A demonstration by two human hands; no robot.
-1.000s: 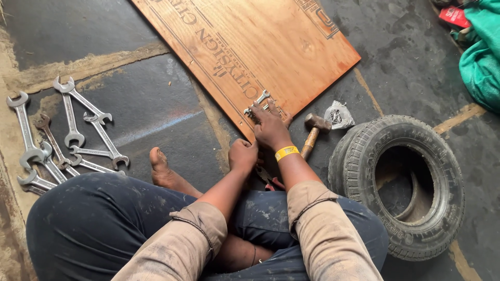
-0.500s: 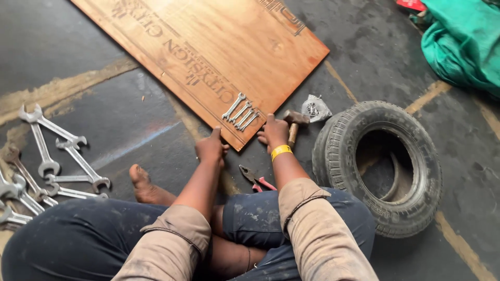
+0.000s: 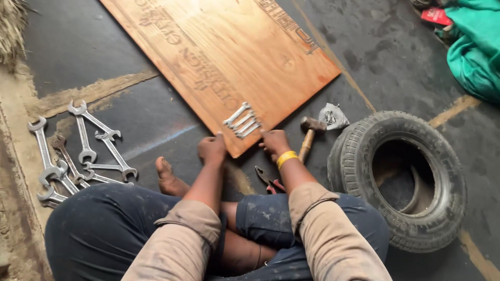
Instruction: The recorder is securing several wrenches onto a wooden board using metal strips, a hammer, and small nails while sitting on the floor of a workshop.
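1. Dark, stained concrete floor [image 3: 406,62] with sandy streaks carries everything; the landmark is a large rectangular orange-brown plywood board [image 3: 229,57] lying flat on it.
2. Near the board's closest corner rest several small silver spanners [image 3: 242,120], bunched side by side.
3. Left hand [image 3: 212,149] is clenched on the board's near edge, just left of that corner; right hand [image 3: 274,142] curls at the edge right of it, apparently gripping, though its fingers are partly hidden.
4. Right of the board lie a wooden-handled hammer [image 3: 309,134], a crumpled plastic bag [image 3: 332,116] and a worn black tyre [image 3: 403,177]; larger spanners [image 3: 78,151] lie well left.
5. Risk, as I judge it: tilting or jerking the board would slide the small spanners off onto the floor.
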